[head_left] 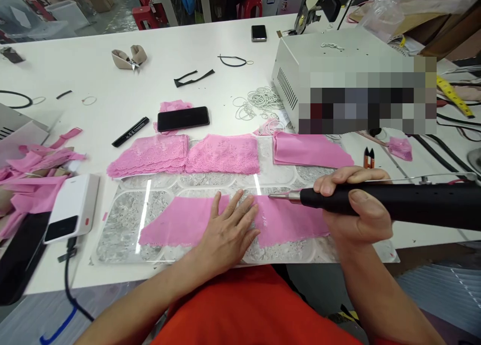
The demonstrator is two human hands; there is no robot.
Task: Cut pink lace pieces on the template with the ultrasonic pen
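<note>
My left hand lies flat with fingers spread over two pink fabric pieces, pressing where they come near each other. The left pink piece has a slanted outer end; the right pink piece stretches towards my right wrist. In my right hand is a thick black-handled tool with a narrow metal tip, held between thumb and fingers. Its tip is over the top edge of the right piece; whether it touches cannot be made out. Under the fabric is a clear-covered grey patterned board.
Behind lie lace stacks and folded pink fabric. A phone, a black marker and scissors rest farther back. A grey machine box stands right; a white power bank and pink scraps are left.
</note>
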